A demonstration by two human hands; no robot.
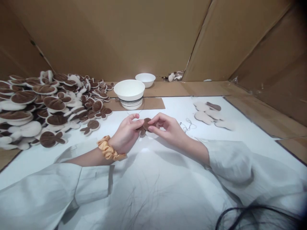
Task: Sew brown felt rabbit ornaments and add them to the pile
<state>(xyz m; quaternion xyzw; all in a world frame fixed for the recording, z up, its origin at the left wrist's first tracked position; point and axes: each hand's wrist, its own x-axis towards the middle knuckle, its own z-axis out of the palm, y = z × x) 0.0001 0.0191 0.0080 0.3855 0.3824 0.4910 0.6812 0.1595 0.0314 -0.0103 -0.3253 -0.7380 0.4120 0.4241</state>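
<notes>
Between my hands is a small brown fabric piece (146,124), with a paler part showing below it. My left hand (128,132), an orange scrunchie at its wrist, pinches the piece's left side between thumb and fingers. From the right, my right hand (169,127) grips its other edge with thumb and forefinger. Any needle at the fingertips is too small to make out. Dark thread (188,125) lies loosely curled on the white table just right of my right hand.
A big pile of brown-and-white rabbit-shaped pieces (56,119) covers the left side. Behind my hands stand a white bowl (129,89) wound with dark thread and a smaller bowl (145,78). Several pale cutouts (203,117) lie at right. Cardboard walls (120,38) surround the table (249,127).
</notes>
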